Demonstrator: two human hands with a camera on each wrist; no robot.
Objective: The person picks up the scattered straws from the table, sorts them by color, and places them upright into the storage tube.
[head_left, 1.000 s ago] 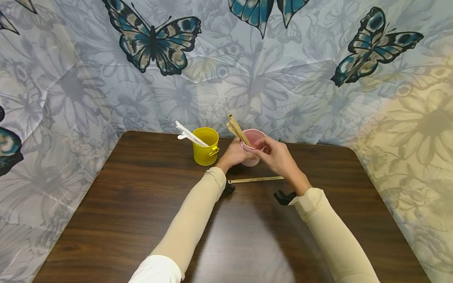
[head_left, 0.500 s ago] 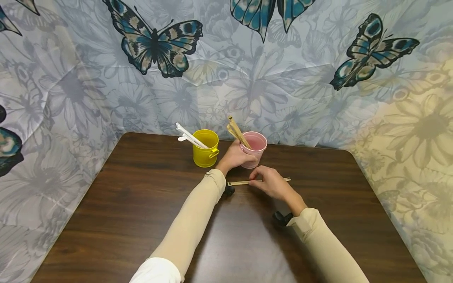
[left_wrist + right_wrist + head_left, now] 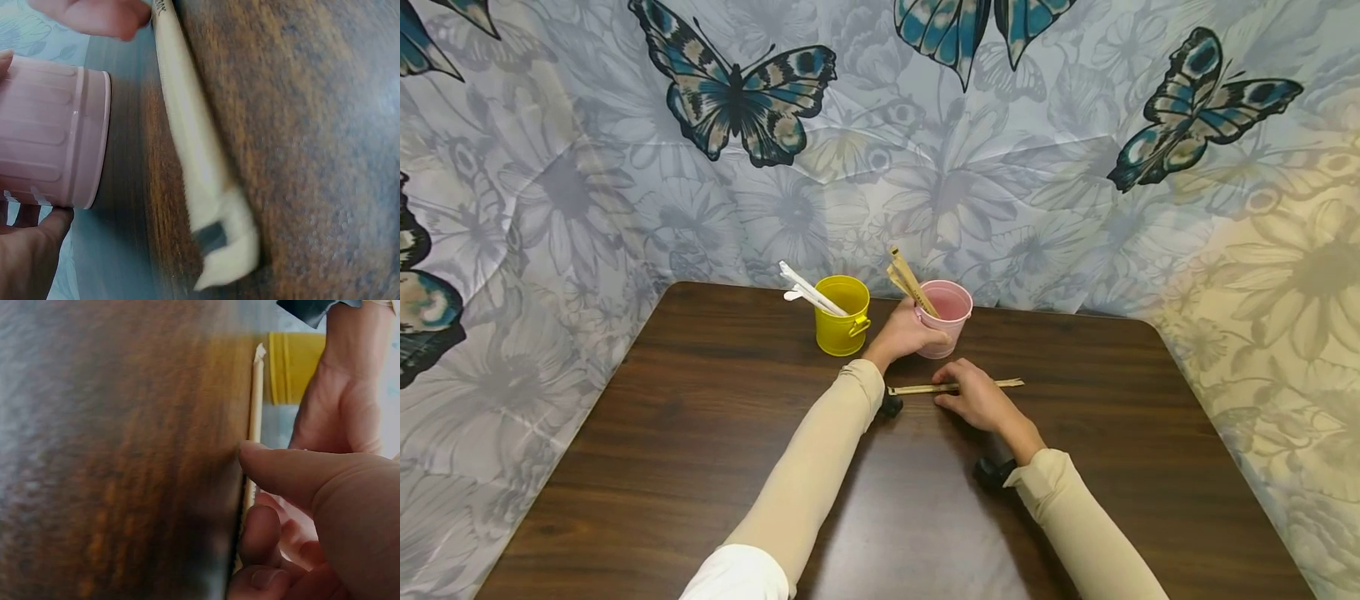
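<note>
My left hand [image 3: 906, 333] grips the side of a small pink bucket [image 3: 945, 329]. Several slim tan paper-wrapped sticks [image 3: 912, 283] lean out of that bucket. One more paper-wrapped stick [image 3: 194, 125] lies on the table in front of it, with printing and a serrated edge. My right hand [image 3: 973, 396] is over this stick's middle, fingers on the far side and thumb on the near side. In the right wrist view the thumb [image 3: 281, 469] overlaps the stick; whether it is pinched is unclear.
A yellow bucket [image 3: 841, 325] with a handle stands left of the pink one. Several thin white items [image 3: 808, 290] lean out of it. The dark wood table [image 3: 700, 433] ends at a patterned cloth backdrop [image 3: 805, 200] just behind the buckets.
The right hand has left the pink bucket's rim and come down to the stick on the table, staying there over the last half second. The left hand keeps its grip on the bucket.
</note>
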